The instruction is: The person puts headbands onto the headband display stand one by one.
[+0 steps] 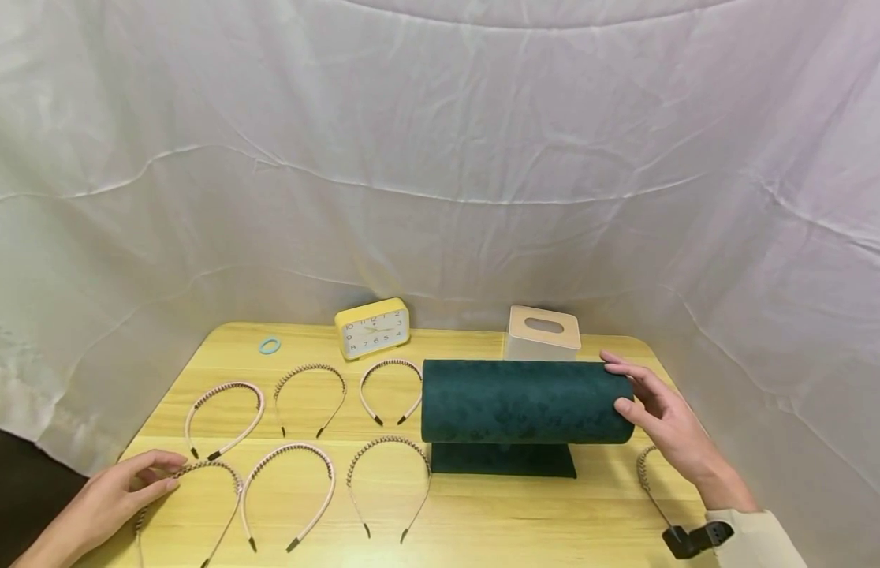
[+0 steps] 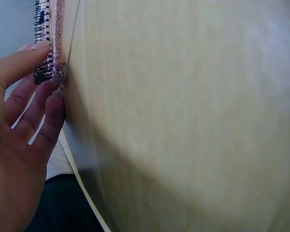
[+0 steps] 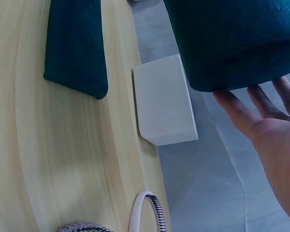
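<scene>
At the front left, my left hand (image 1: 117,501) pinches a beaded headband (image 1: 216,465) near its curved top. The left wrist view shows the thumb on the dark comb teeth of the pinkish headband (image 2: 59,34), with the other fingers below. My right hand (image 1: 670,438) rests against the right end of a dark green velvet roll display stand (image 1: 525,402), thumb at the front and fingers at the upper back. From the right wrist, the straight, spread fingers (image 3: 237,110) meet the end of the roll (image 3: 232,38); the flat base (image 3: 77,48) stands on the table.
Several headbands, pink (image 1: 287,450) and beaded (image 1: 388,442), lie left of the stand. Another beaded headband (image 1: 646,473) lies beneath the right forearm. A yellow alarm clock (image 1: 372,327), a tissue box (image 1: 542,327) and a blue ring (image 1: 270,345) stand or lie along the back.
</scene>
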Available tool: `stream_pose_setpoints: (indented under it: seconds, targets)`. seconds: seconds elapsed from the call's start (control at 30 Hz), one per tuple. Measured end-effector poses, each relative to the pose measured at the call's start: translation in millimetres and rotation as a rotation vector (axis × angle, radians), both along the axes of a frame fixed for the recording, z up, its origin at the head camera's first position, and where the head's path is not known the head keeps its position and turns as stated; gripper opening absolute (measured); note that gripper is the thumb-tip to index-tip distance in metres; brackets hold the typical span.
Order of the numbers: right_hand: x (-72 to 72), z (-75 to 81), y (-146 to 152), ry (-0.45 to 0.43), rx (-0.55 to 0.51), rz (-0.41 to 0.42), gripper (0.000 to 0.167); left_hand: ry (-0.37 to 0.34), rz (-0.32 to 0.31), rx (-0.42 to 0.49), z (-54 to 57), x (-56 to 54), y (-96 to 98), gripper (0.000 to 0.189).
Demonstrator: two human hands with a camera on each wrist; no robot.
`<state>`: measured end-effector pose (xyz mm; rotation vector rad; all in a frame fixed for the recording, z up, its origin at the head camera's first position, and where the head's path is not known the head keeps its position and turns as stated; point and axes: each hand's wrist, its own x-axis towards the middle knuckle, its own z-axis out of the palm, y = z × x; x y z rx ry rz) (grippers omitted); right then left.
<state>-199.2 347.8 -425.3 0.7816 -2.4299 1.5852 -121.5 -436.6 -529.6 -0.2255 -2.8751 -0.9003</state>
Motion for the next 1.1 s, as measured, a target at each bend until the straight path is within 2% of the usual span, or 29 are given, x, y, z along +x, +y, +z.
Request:
stream_pose_setpoints:
  seconds: [0.13,0.33,0.53,0.6,0.77,0.93,1.1]
  targets:
    - [-1.4,-1.8,2,-0.02,-0.001,-0.007,0.051,-0.012,0.01,-0.024,2.9,-1.2,1.1,0.02]
    - [-2.1,-3.5,4,-0.023,-0.002,-0.009,0.05,0.015,0.027,-0.051,5.4,-0.8,1.6,0.016]
    - [-0.7,-1.1,2,-0.018,-0.006,-0.005,0.05,-0.077,0.046,-0.09,11.3,-3.5,0.2,0.014]
    - [-0.2,-0.3,1,-0.017,-0.004,-0.008,0.05,-0.087,0.049,-0.089,12.1,-3.6,-0.2,0.014]
    - [0.1,0.1,1,-0.016,0.006,-0.009,0.05,-0.058,0.061,-0.078,13.1,-2.6,0.1,0.011]
    - [-0.9,-1.0,2,-0.028,-0.012,0.004,0.051,-0.069,0.069,-0.082,15.1,-3.2,-0.9,0.009]
    - [-1.1,-1.0,2,-0.028,-0.017,0.004,0.05,-0.007,0.056,-0.061,13.0,-3.2,-2.3,0.011]
